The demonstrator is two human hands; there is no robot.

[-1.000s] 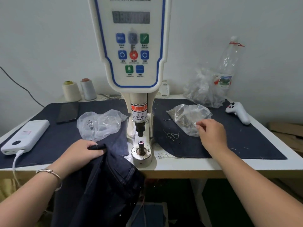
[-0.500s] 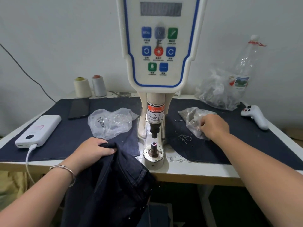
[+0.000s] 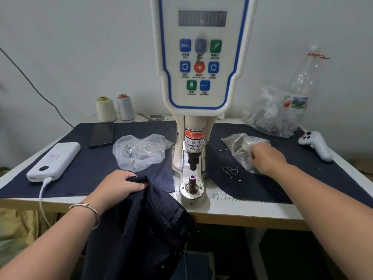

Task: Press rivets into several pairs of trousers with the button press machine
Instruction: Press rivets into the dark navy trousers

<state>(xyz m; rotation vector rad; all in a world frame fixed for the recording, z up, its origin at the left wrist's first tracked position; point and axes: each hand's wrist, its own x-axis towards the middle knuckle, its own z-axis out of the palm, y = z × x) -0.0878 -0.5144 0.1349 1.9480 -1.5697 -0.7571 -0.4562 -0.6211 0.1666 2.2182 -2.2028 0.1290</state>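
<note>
The white button press machine (image 3: pixel 198 67) stands at the table's centre, with its lower die (image 3: pixel 191 179) bare under the punch. My left hand (image 3: pixel 119 185) grips the top edge of dark trousers (image 3: pixel 145 229) at the table's front edge, left of the die; the rest of the trousers hangs below the table. My right hand (image 3: pixel 266 158) reaches into a clear bag of small metal parts (image 3: pixel 236 144) to the right of the machine. Its fingers are hidden by the bag and the back of the hand. A second clear bag with a few silver rivets (image 3: pixel 141 152) lies left of the machine.
Dark denim mats (image 3: pixel 302 178) cover the table. On the left lie a white power bank (image 3: pixel 54 160) with its cable, a black phone (image 3: pixel 102 134) and two thread cones (image 3: pixel 106 109). On the right are a large plastic bag (image 3: pixel 270 114), a bottle (image 3: pixel 302 81) and a white handheld controller (image 3: pixel 316 145).
My right hand has moved from the bag's near edge deeper into the bag. The view has shifted left and closer. My left hand keeps its grip on the trousers.
</note>
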